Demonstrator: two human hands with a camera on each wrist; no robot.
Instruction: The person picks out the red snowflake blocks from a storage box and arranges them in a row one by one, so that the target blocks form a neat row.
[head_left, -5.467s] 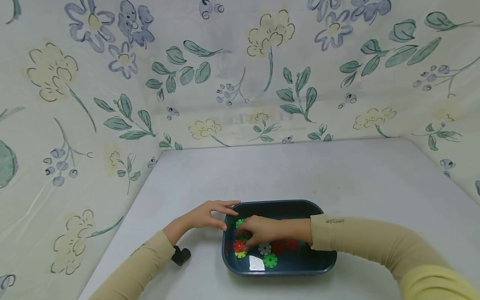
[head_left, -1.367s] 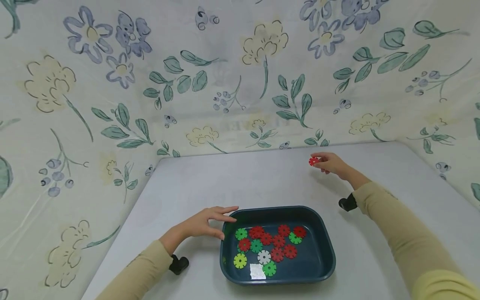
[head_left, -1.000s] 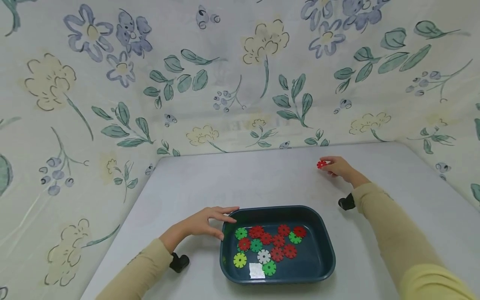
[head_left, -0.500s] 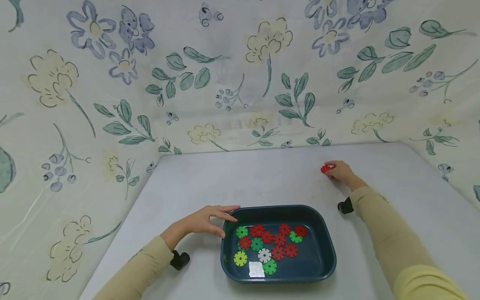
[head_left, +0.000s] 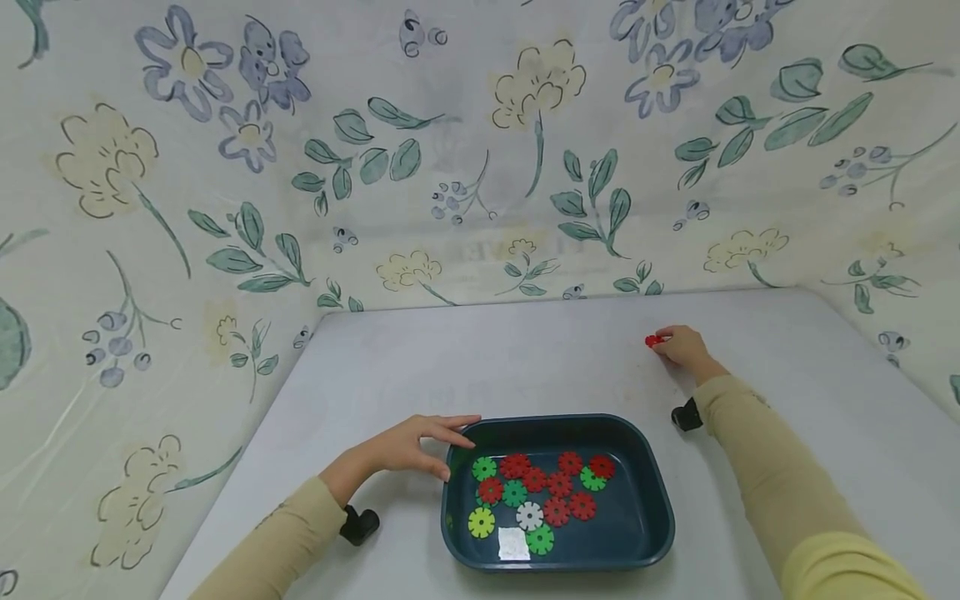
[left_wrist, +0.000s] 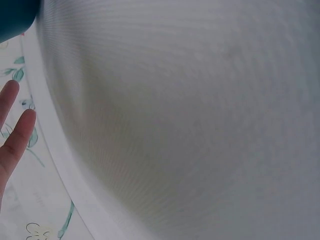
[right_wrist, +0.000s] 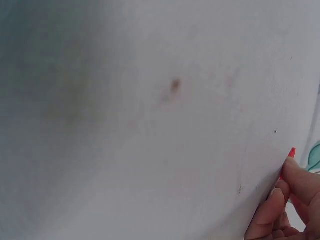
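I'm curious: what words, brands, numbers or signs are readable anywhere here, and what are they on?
Nothing can be read with certainty.
Flowered cloth: faint lettering low on the back, too pale to read.
Left sleeve: tiny marks, too small to read.
Right sleeve: likewise.
Notched discs and tray: no lettering visible.

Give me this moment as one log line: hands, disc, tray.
right hand: pinching red disc beyond tray, contact with table unclear | left hand: fingers extended at tray's left end | tray: mixed-colour discs inside

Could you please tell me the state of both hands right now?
Left hand: open, at the tray.
Right hand: holding a red disc.
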